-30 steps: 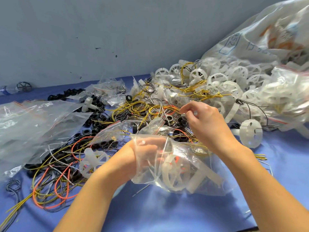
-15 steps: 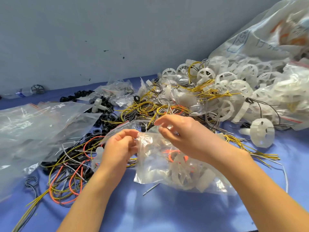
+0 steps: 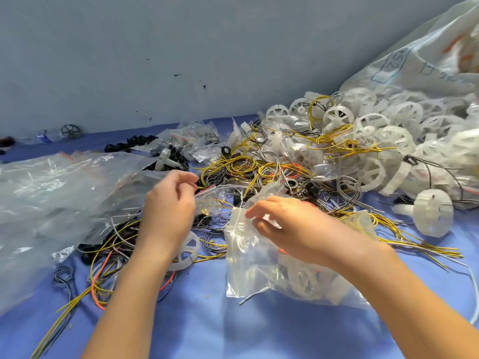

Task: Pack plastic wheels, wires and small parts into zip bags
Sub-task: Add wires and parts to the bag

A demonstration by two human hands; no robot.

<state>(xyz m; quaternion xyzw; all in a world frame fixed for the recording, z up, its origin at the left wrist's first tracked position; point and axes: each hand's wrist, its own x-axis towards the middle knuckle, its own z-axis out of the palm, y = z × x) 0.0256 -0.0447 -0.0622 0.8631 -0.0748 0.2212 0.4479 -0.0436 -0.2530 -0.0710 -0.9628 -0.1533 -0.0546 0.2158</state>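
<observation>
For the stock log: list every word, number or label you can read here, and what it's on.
"52": blue digits in a blue box on the big white sack.
Blue marks beside that box: too blurred to read.
Orange print on the sack: blurred, cut off.
Zip bag in the right hand: no print visible.

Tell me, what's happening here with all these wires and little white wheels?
A person is sorting loose parts into zip bags on a blue table. The right hand pinches the top edge of a clear zip bag that already holds white plastic wheels. The left hand, fingers curled, is at the edge of the tangle of yellow wires; whether it grips anything is unclear. More loose wheels are heaped at the right, and empty bags lie at the left.
</observation>
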